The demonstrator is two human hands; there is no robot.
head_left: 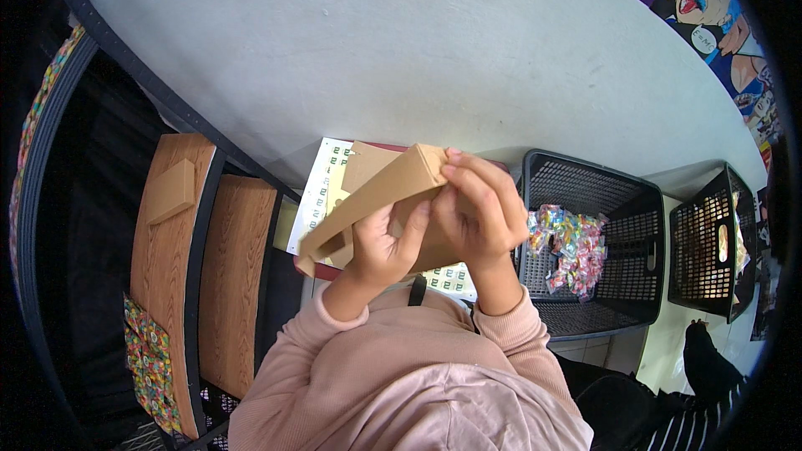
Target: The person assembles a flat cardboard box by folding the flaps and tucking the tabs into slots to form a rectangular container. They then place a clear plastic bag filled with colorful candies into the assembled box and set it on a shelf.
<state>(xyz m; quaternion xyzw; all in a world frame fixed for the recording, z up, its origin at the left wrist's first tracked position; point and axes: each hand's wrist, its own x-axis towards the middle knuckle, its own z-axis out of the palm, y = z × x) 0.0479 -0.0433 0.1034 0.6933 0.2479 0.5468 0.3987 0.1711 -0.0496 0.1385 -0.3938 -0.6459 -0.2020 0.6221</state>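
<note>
A brown cardboard box (368,196), partly folded, is held up in front of my body, tilted with its right end higher. My left hand (380,255) grips its near side, thumb up and some fingers hidden inside or behind the cardboard. With fingertips and thumb, my right hand (483,209) pinches the box's right end at a corner. Below the box lies a white sheet (316,179) with rows of small green printed marks. Another brown cardboard edge (361,165) shows behind the box; I cannot tell whether it is a separate piece.
A black plastic basket (647,238) at right holds small colourful wrapped packets (576,246). Farther right stands a second black basket (681,238). At left, a wood-grain shelf (163,267) carries a closed brown box (173,192) and a colourful patterned package (149,359). A pale wall (401,50) rises ahead.
</note>
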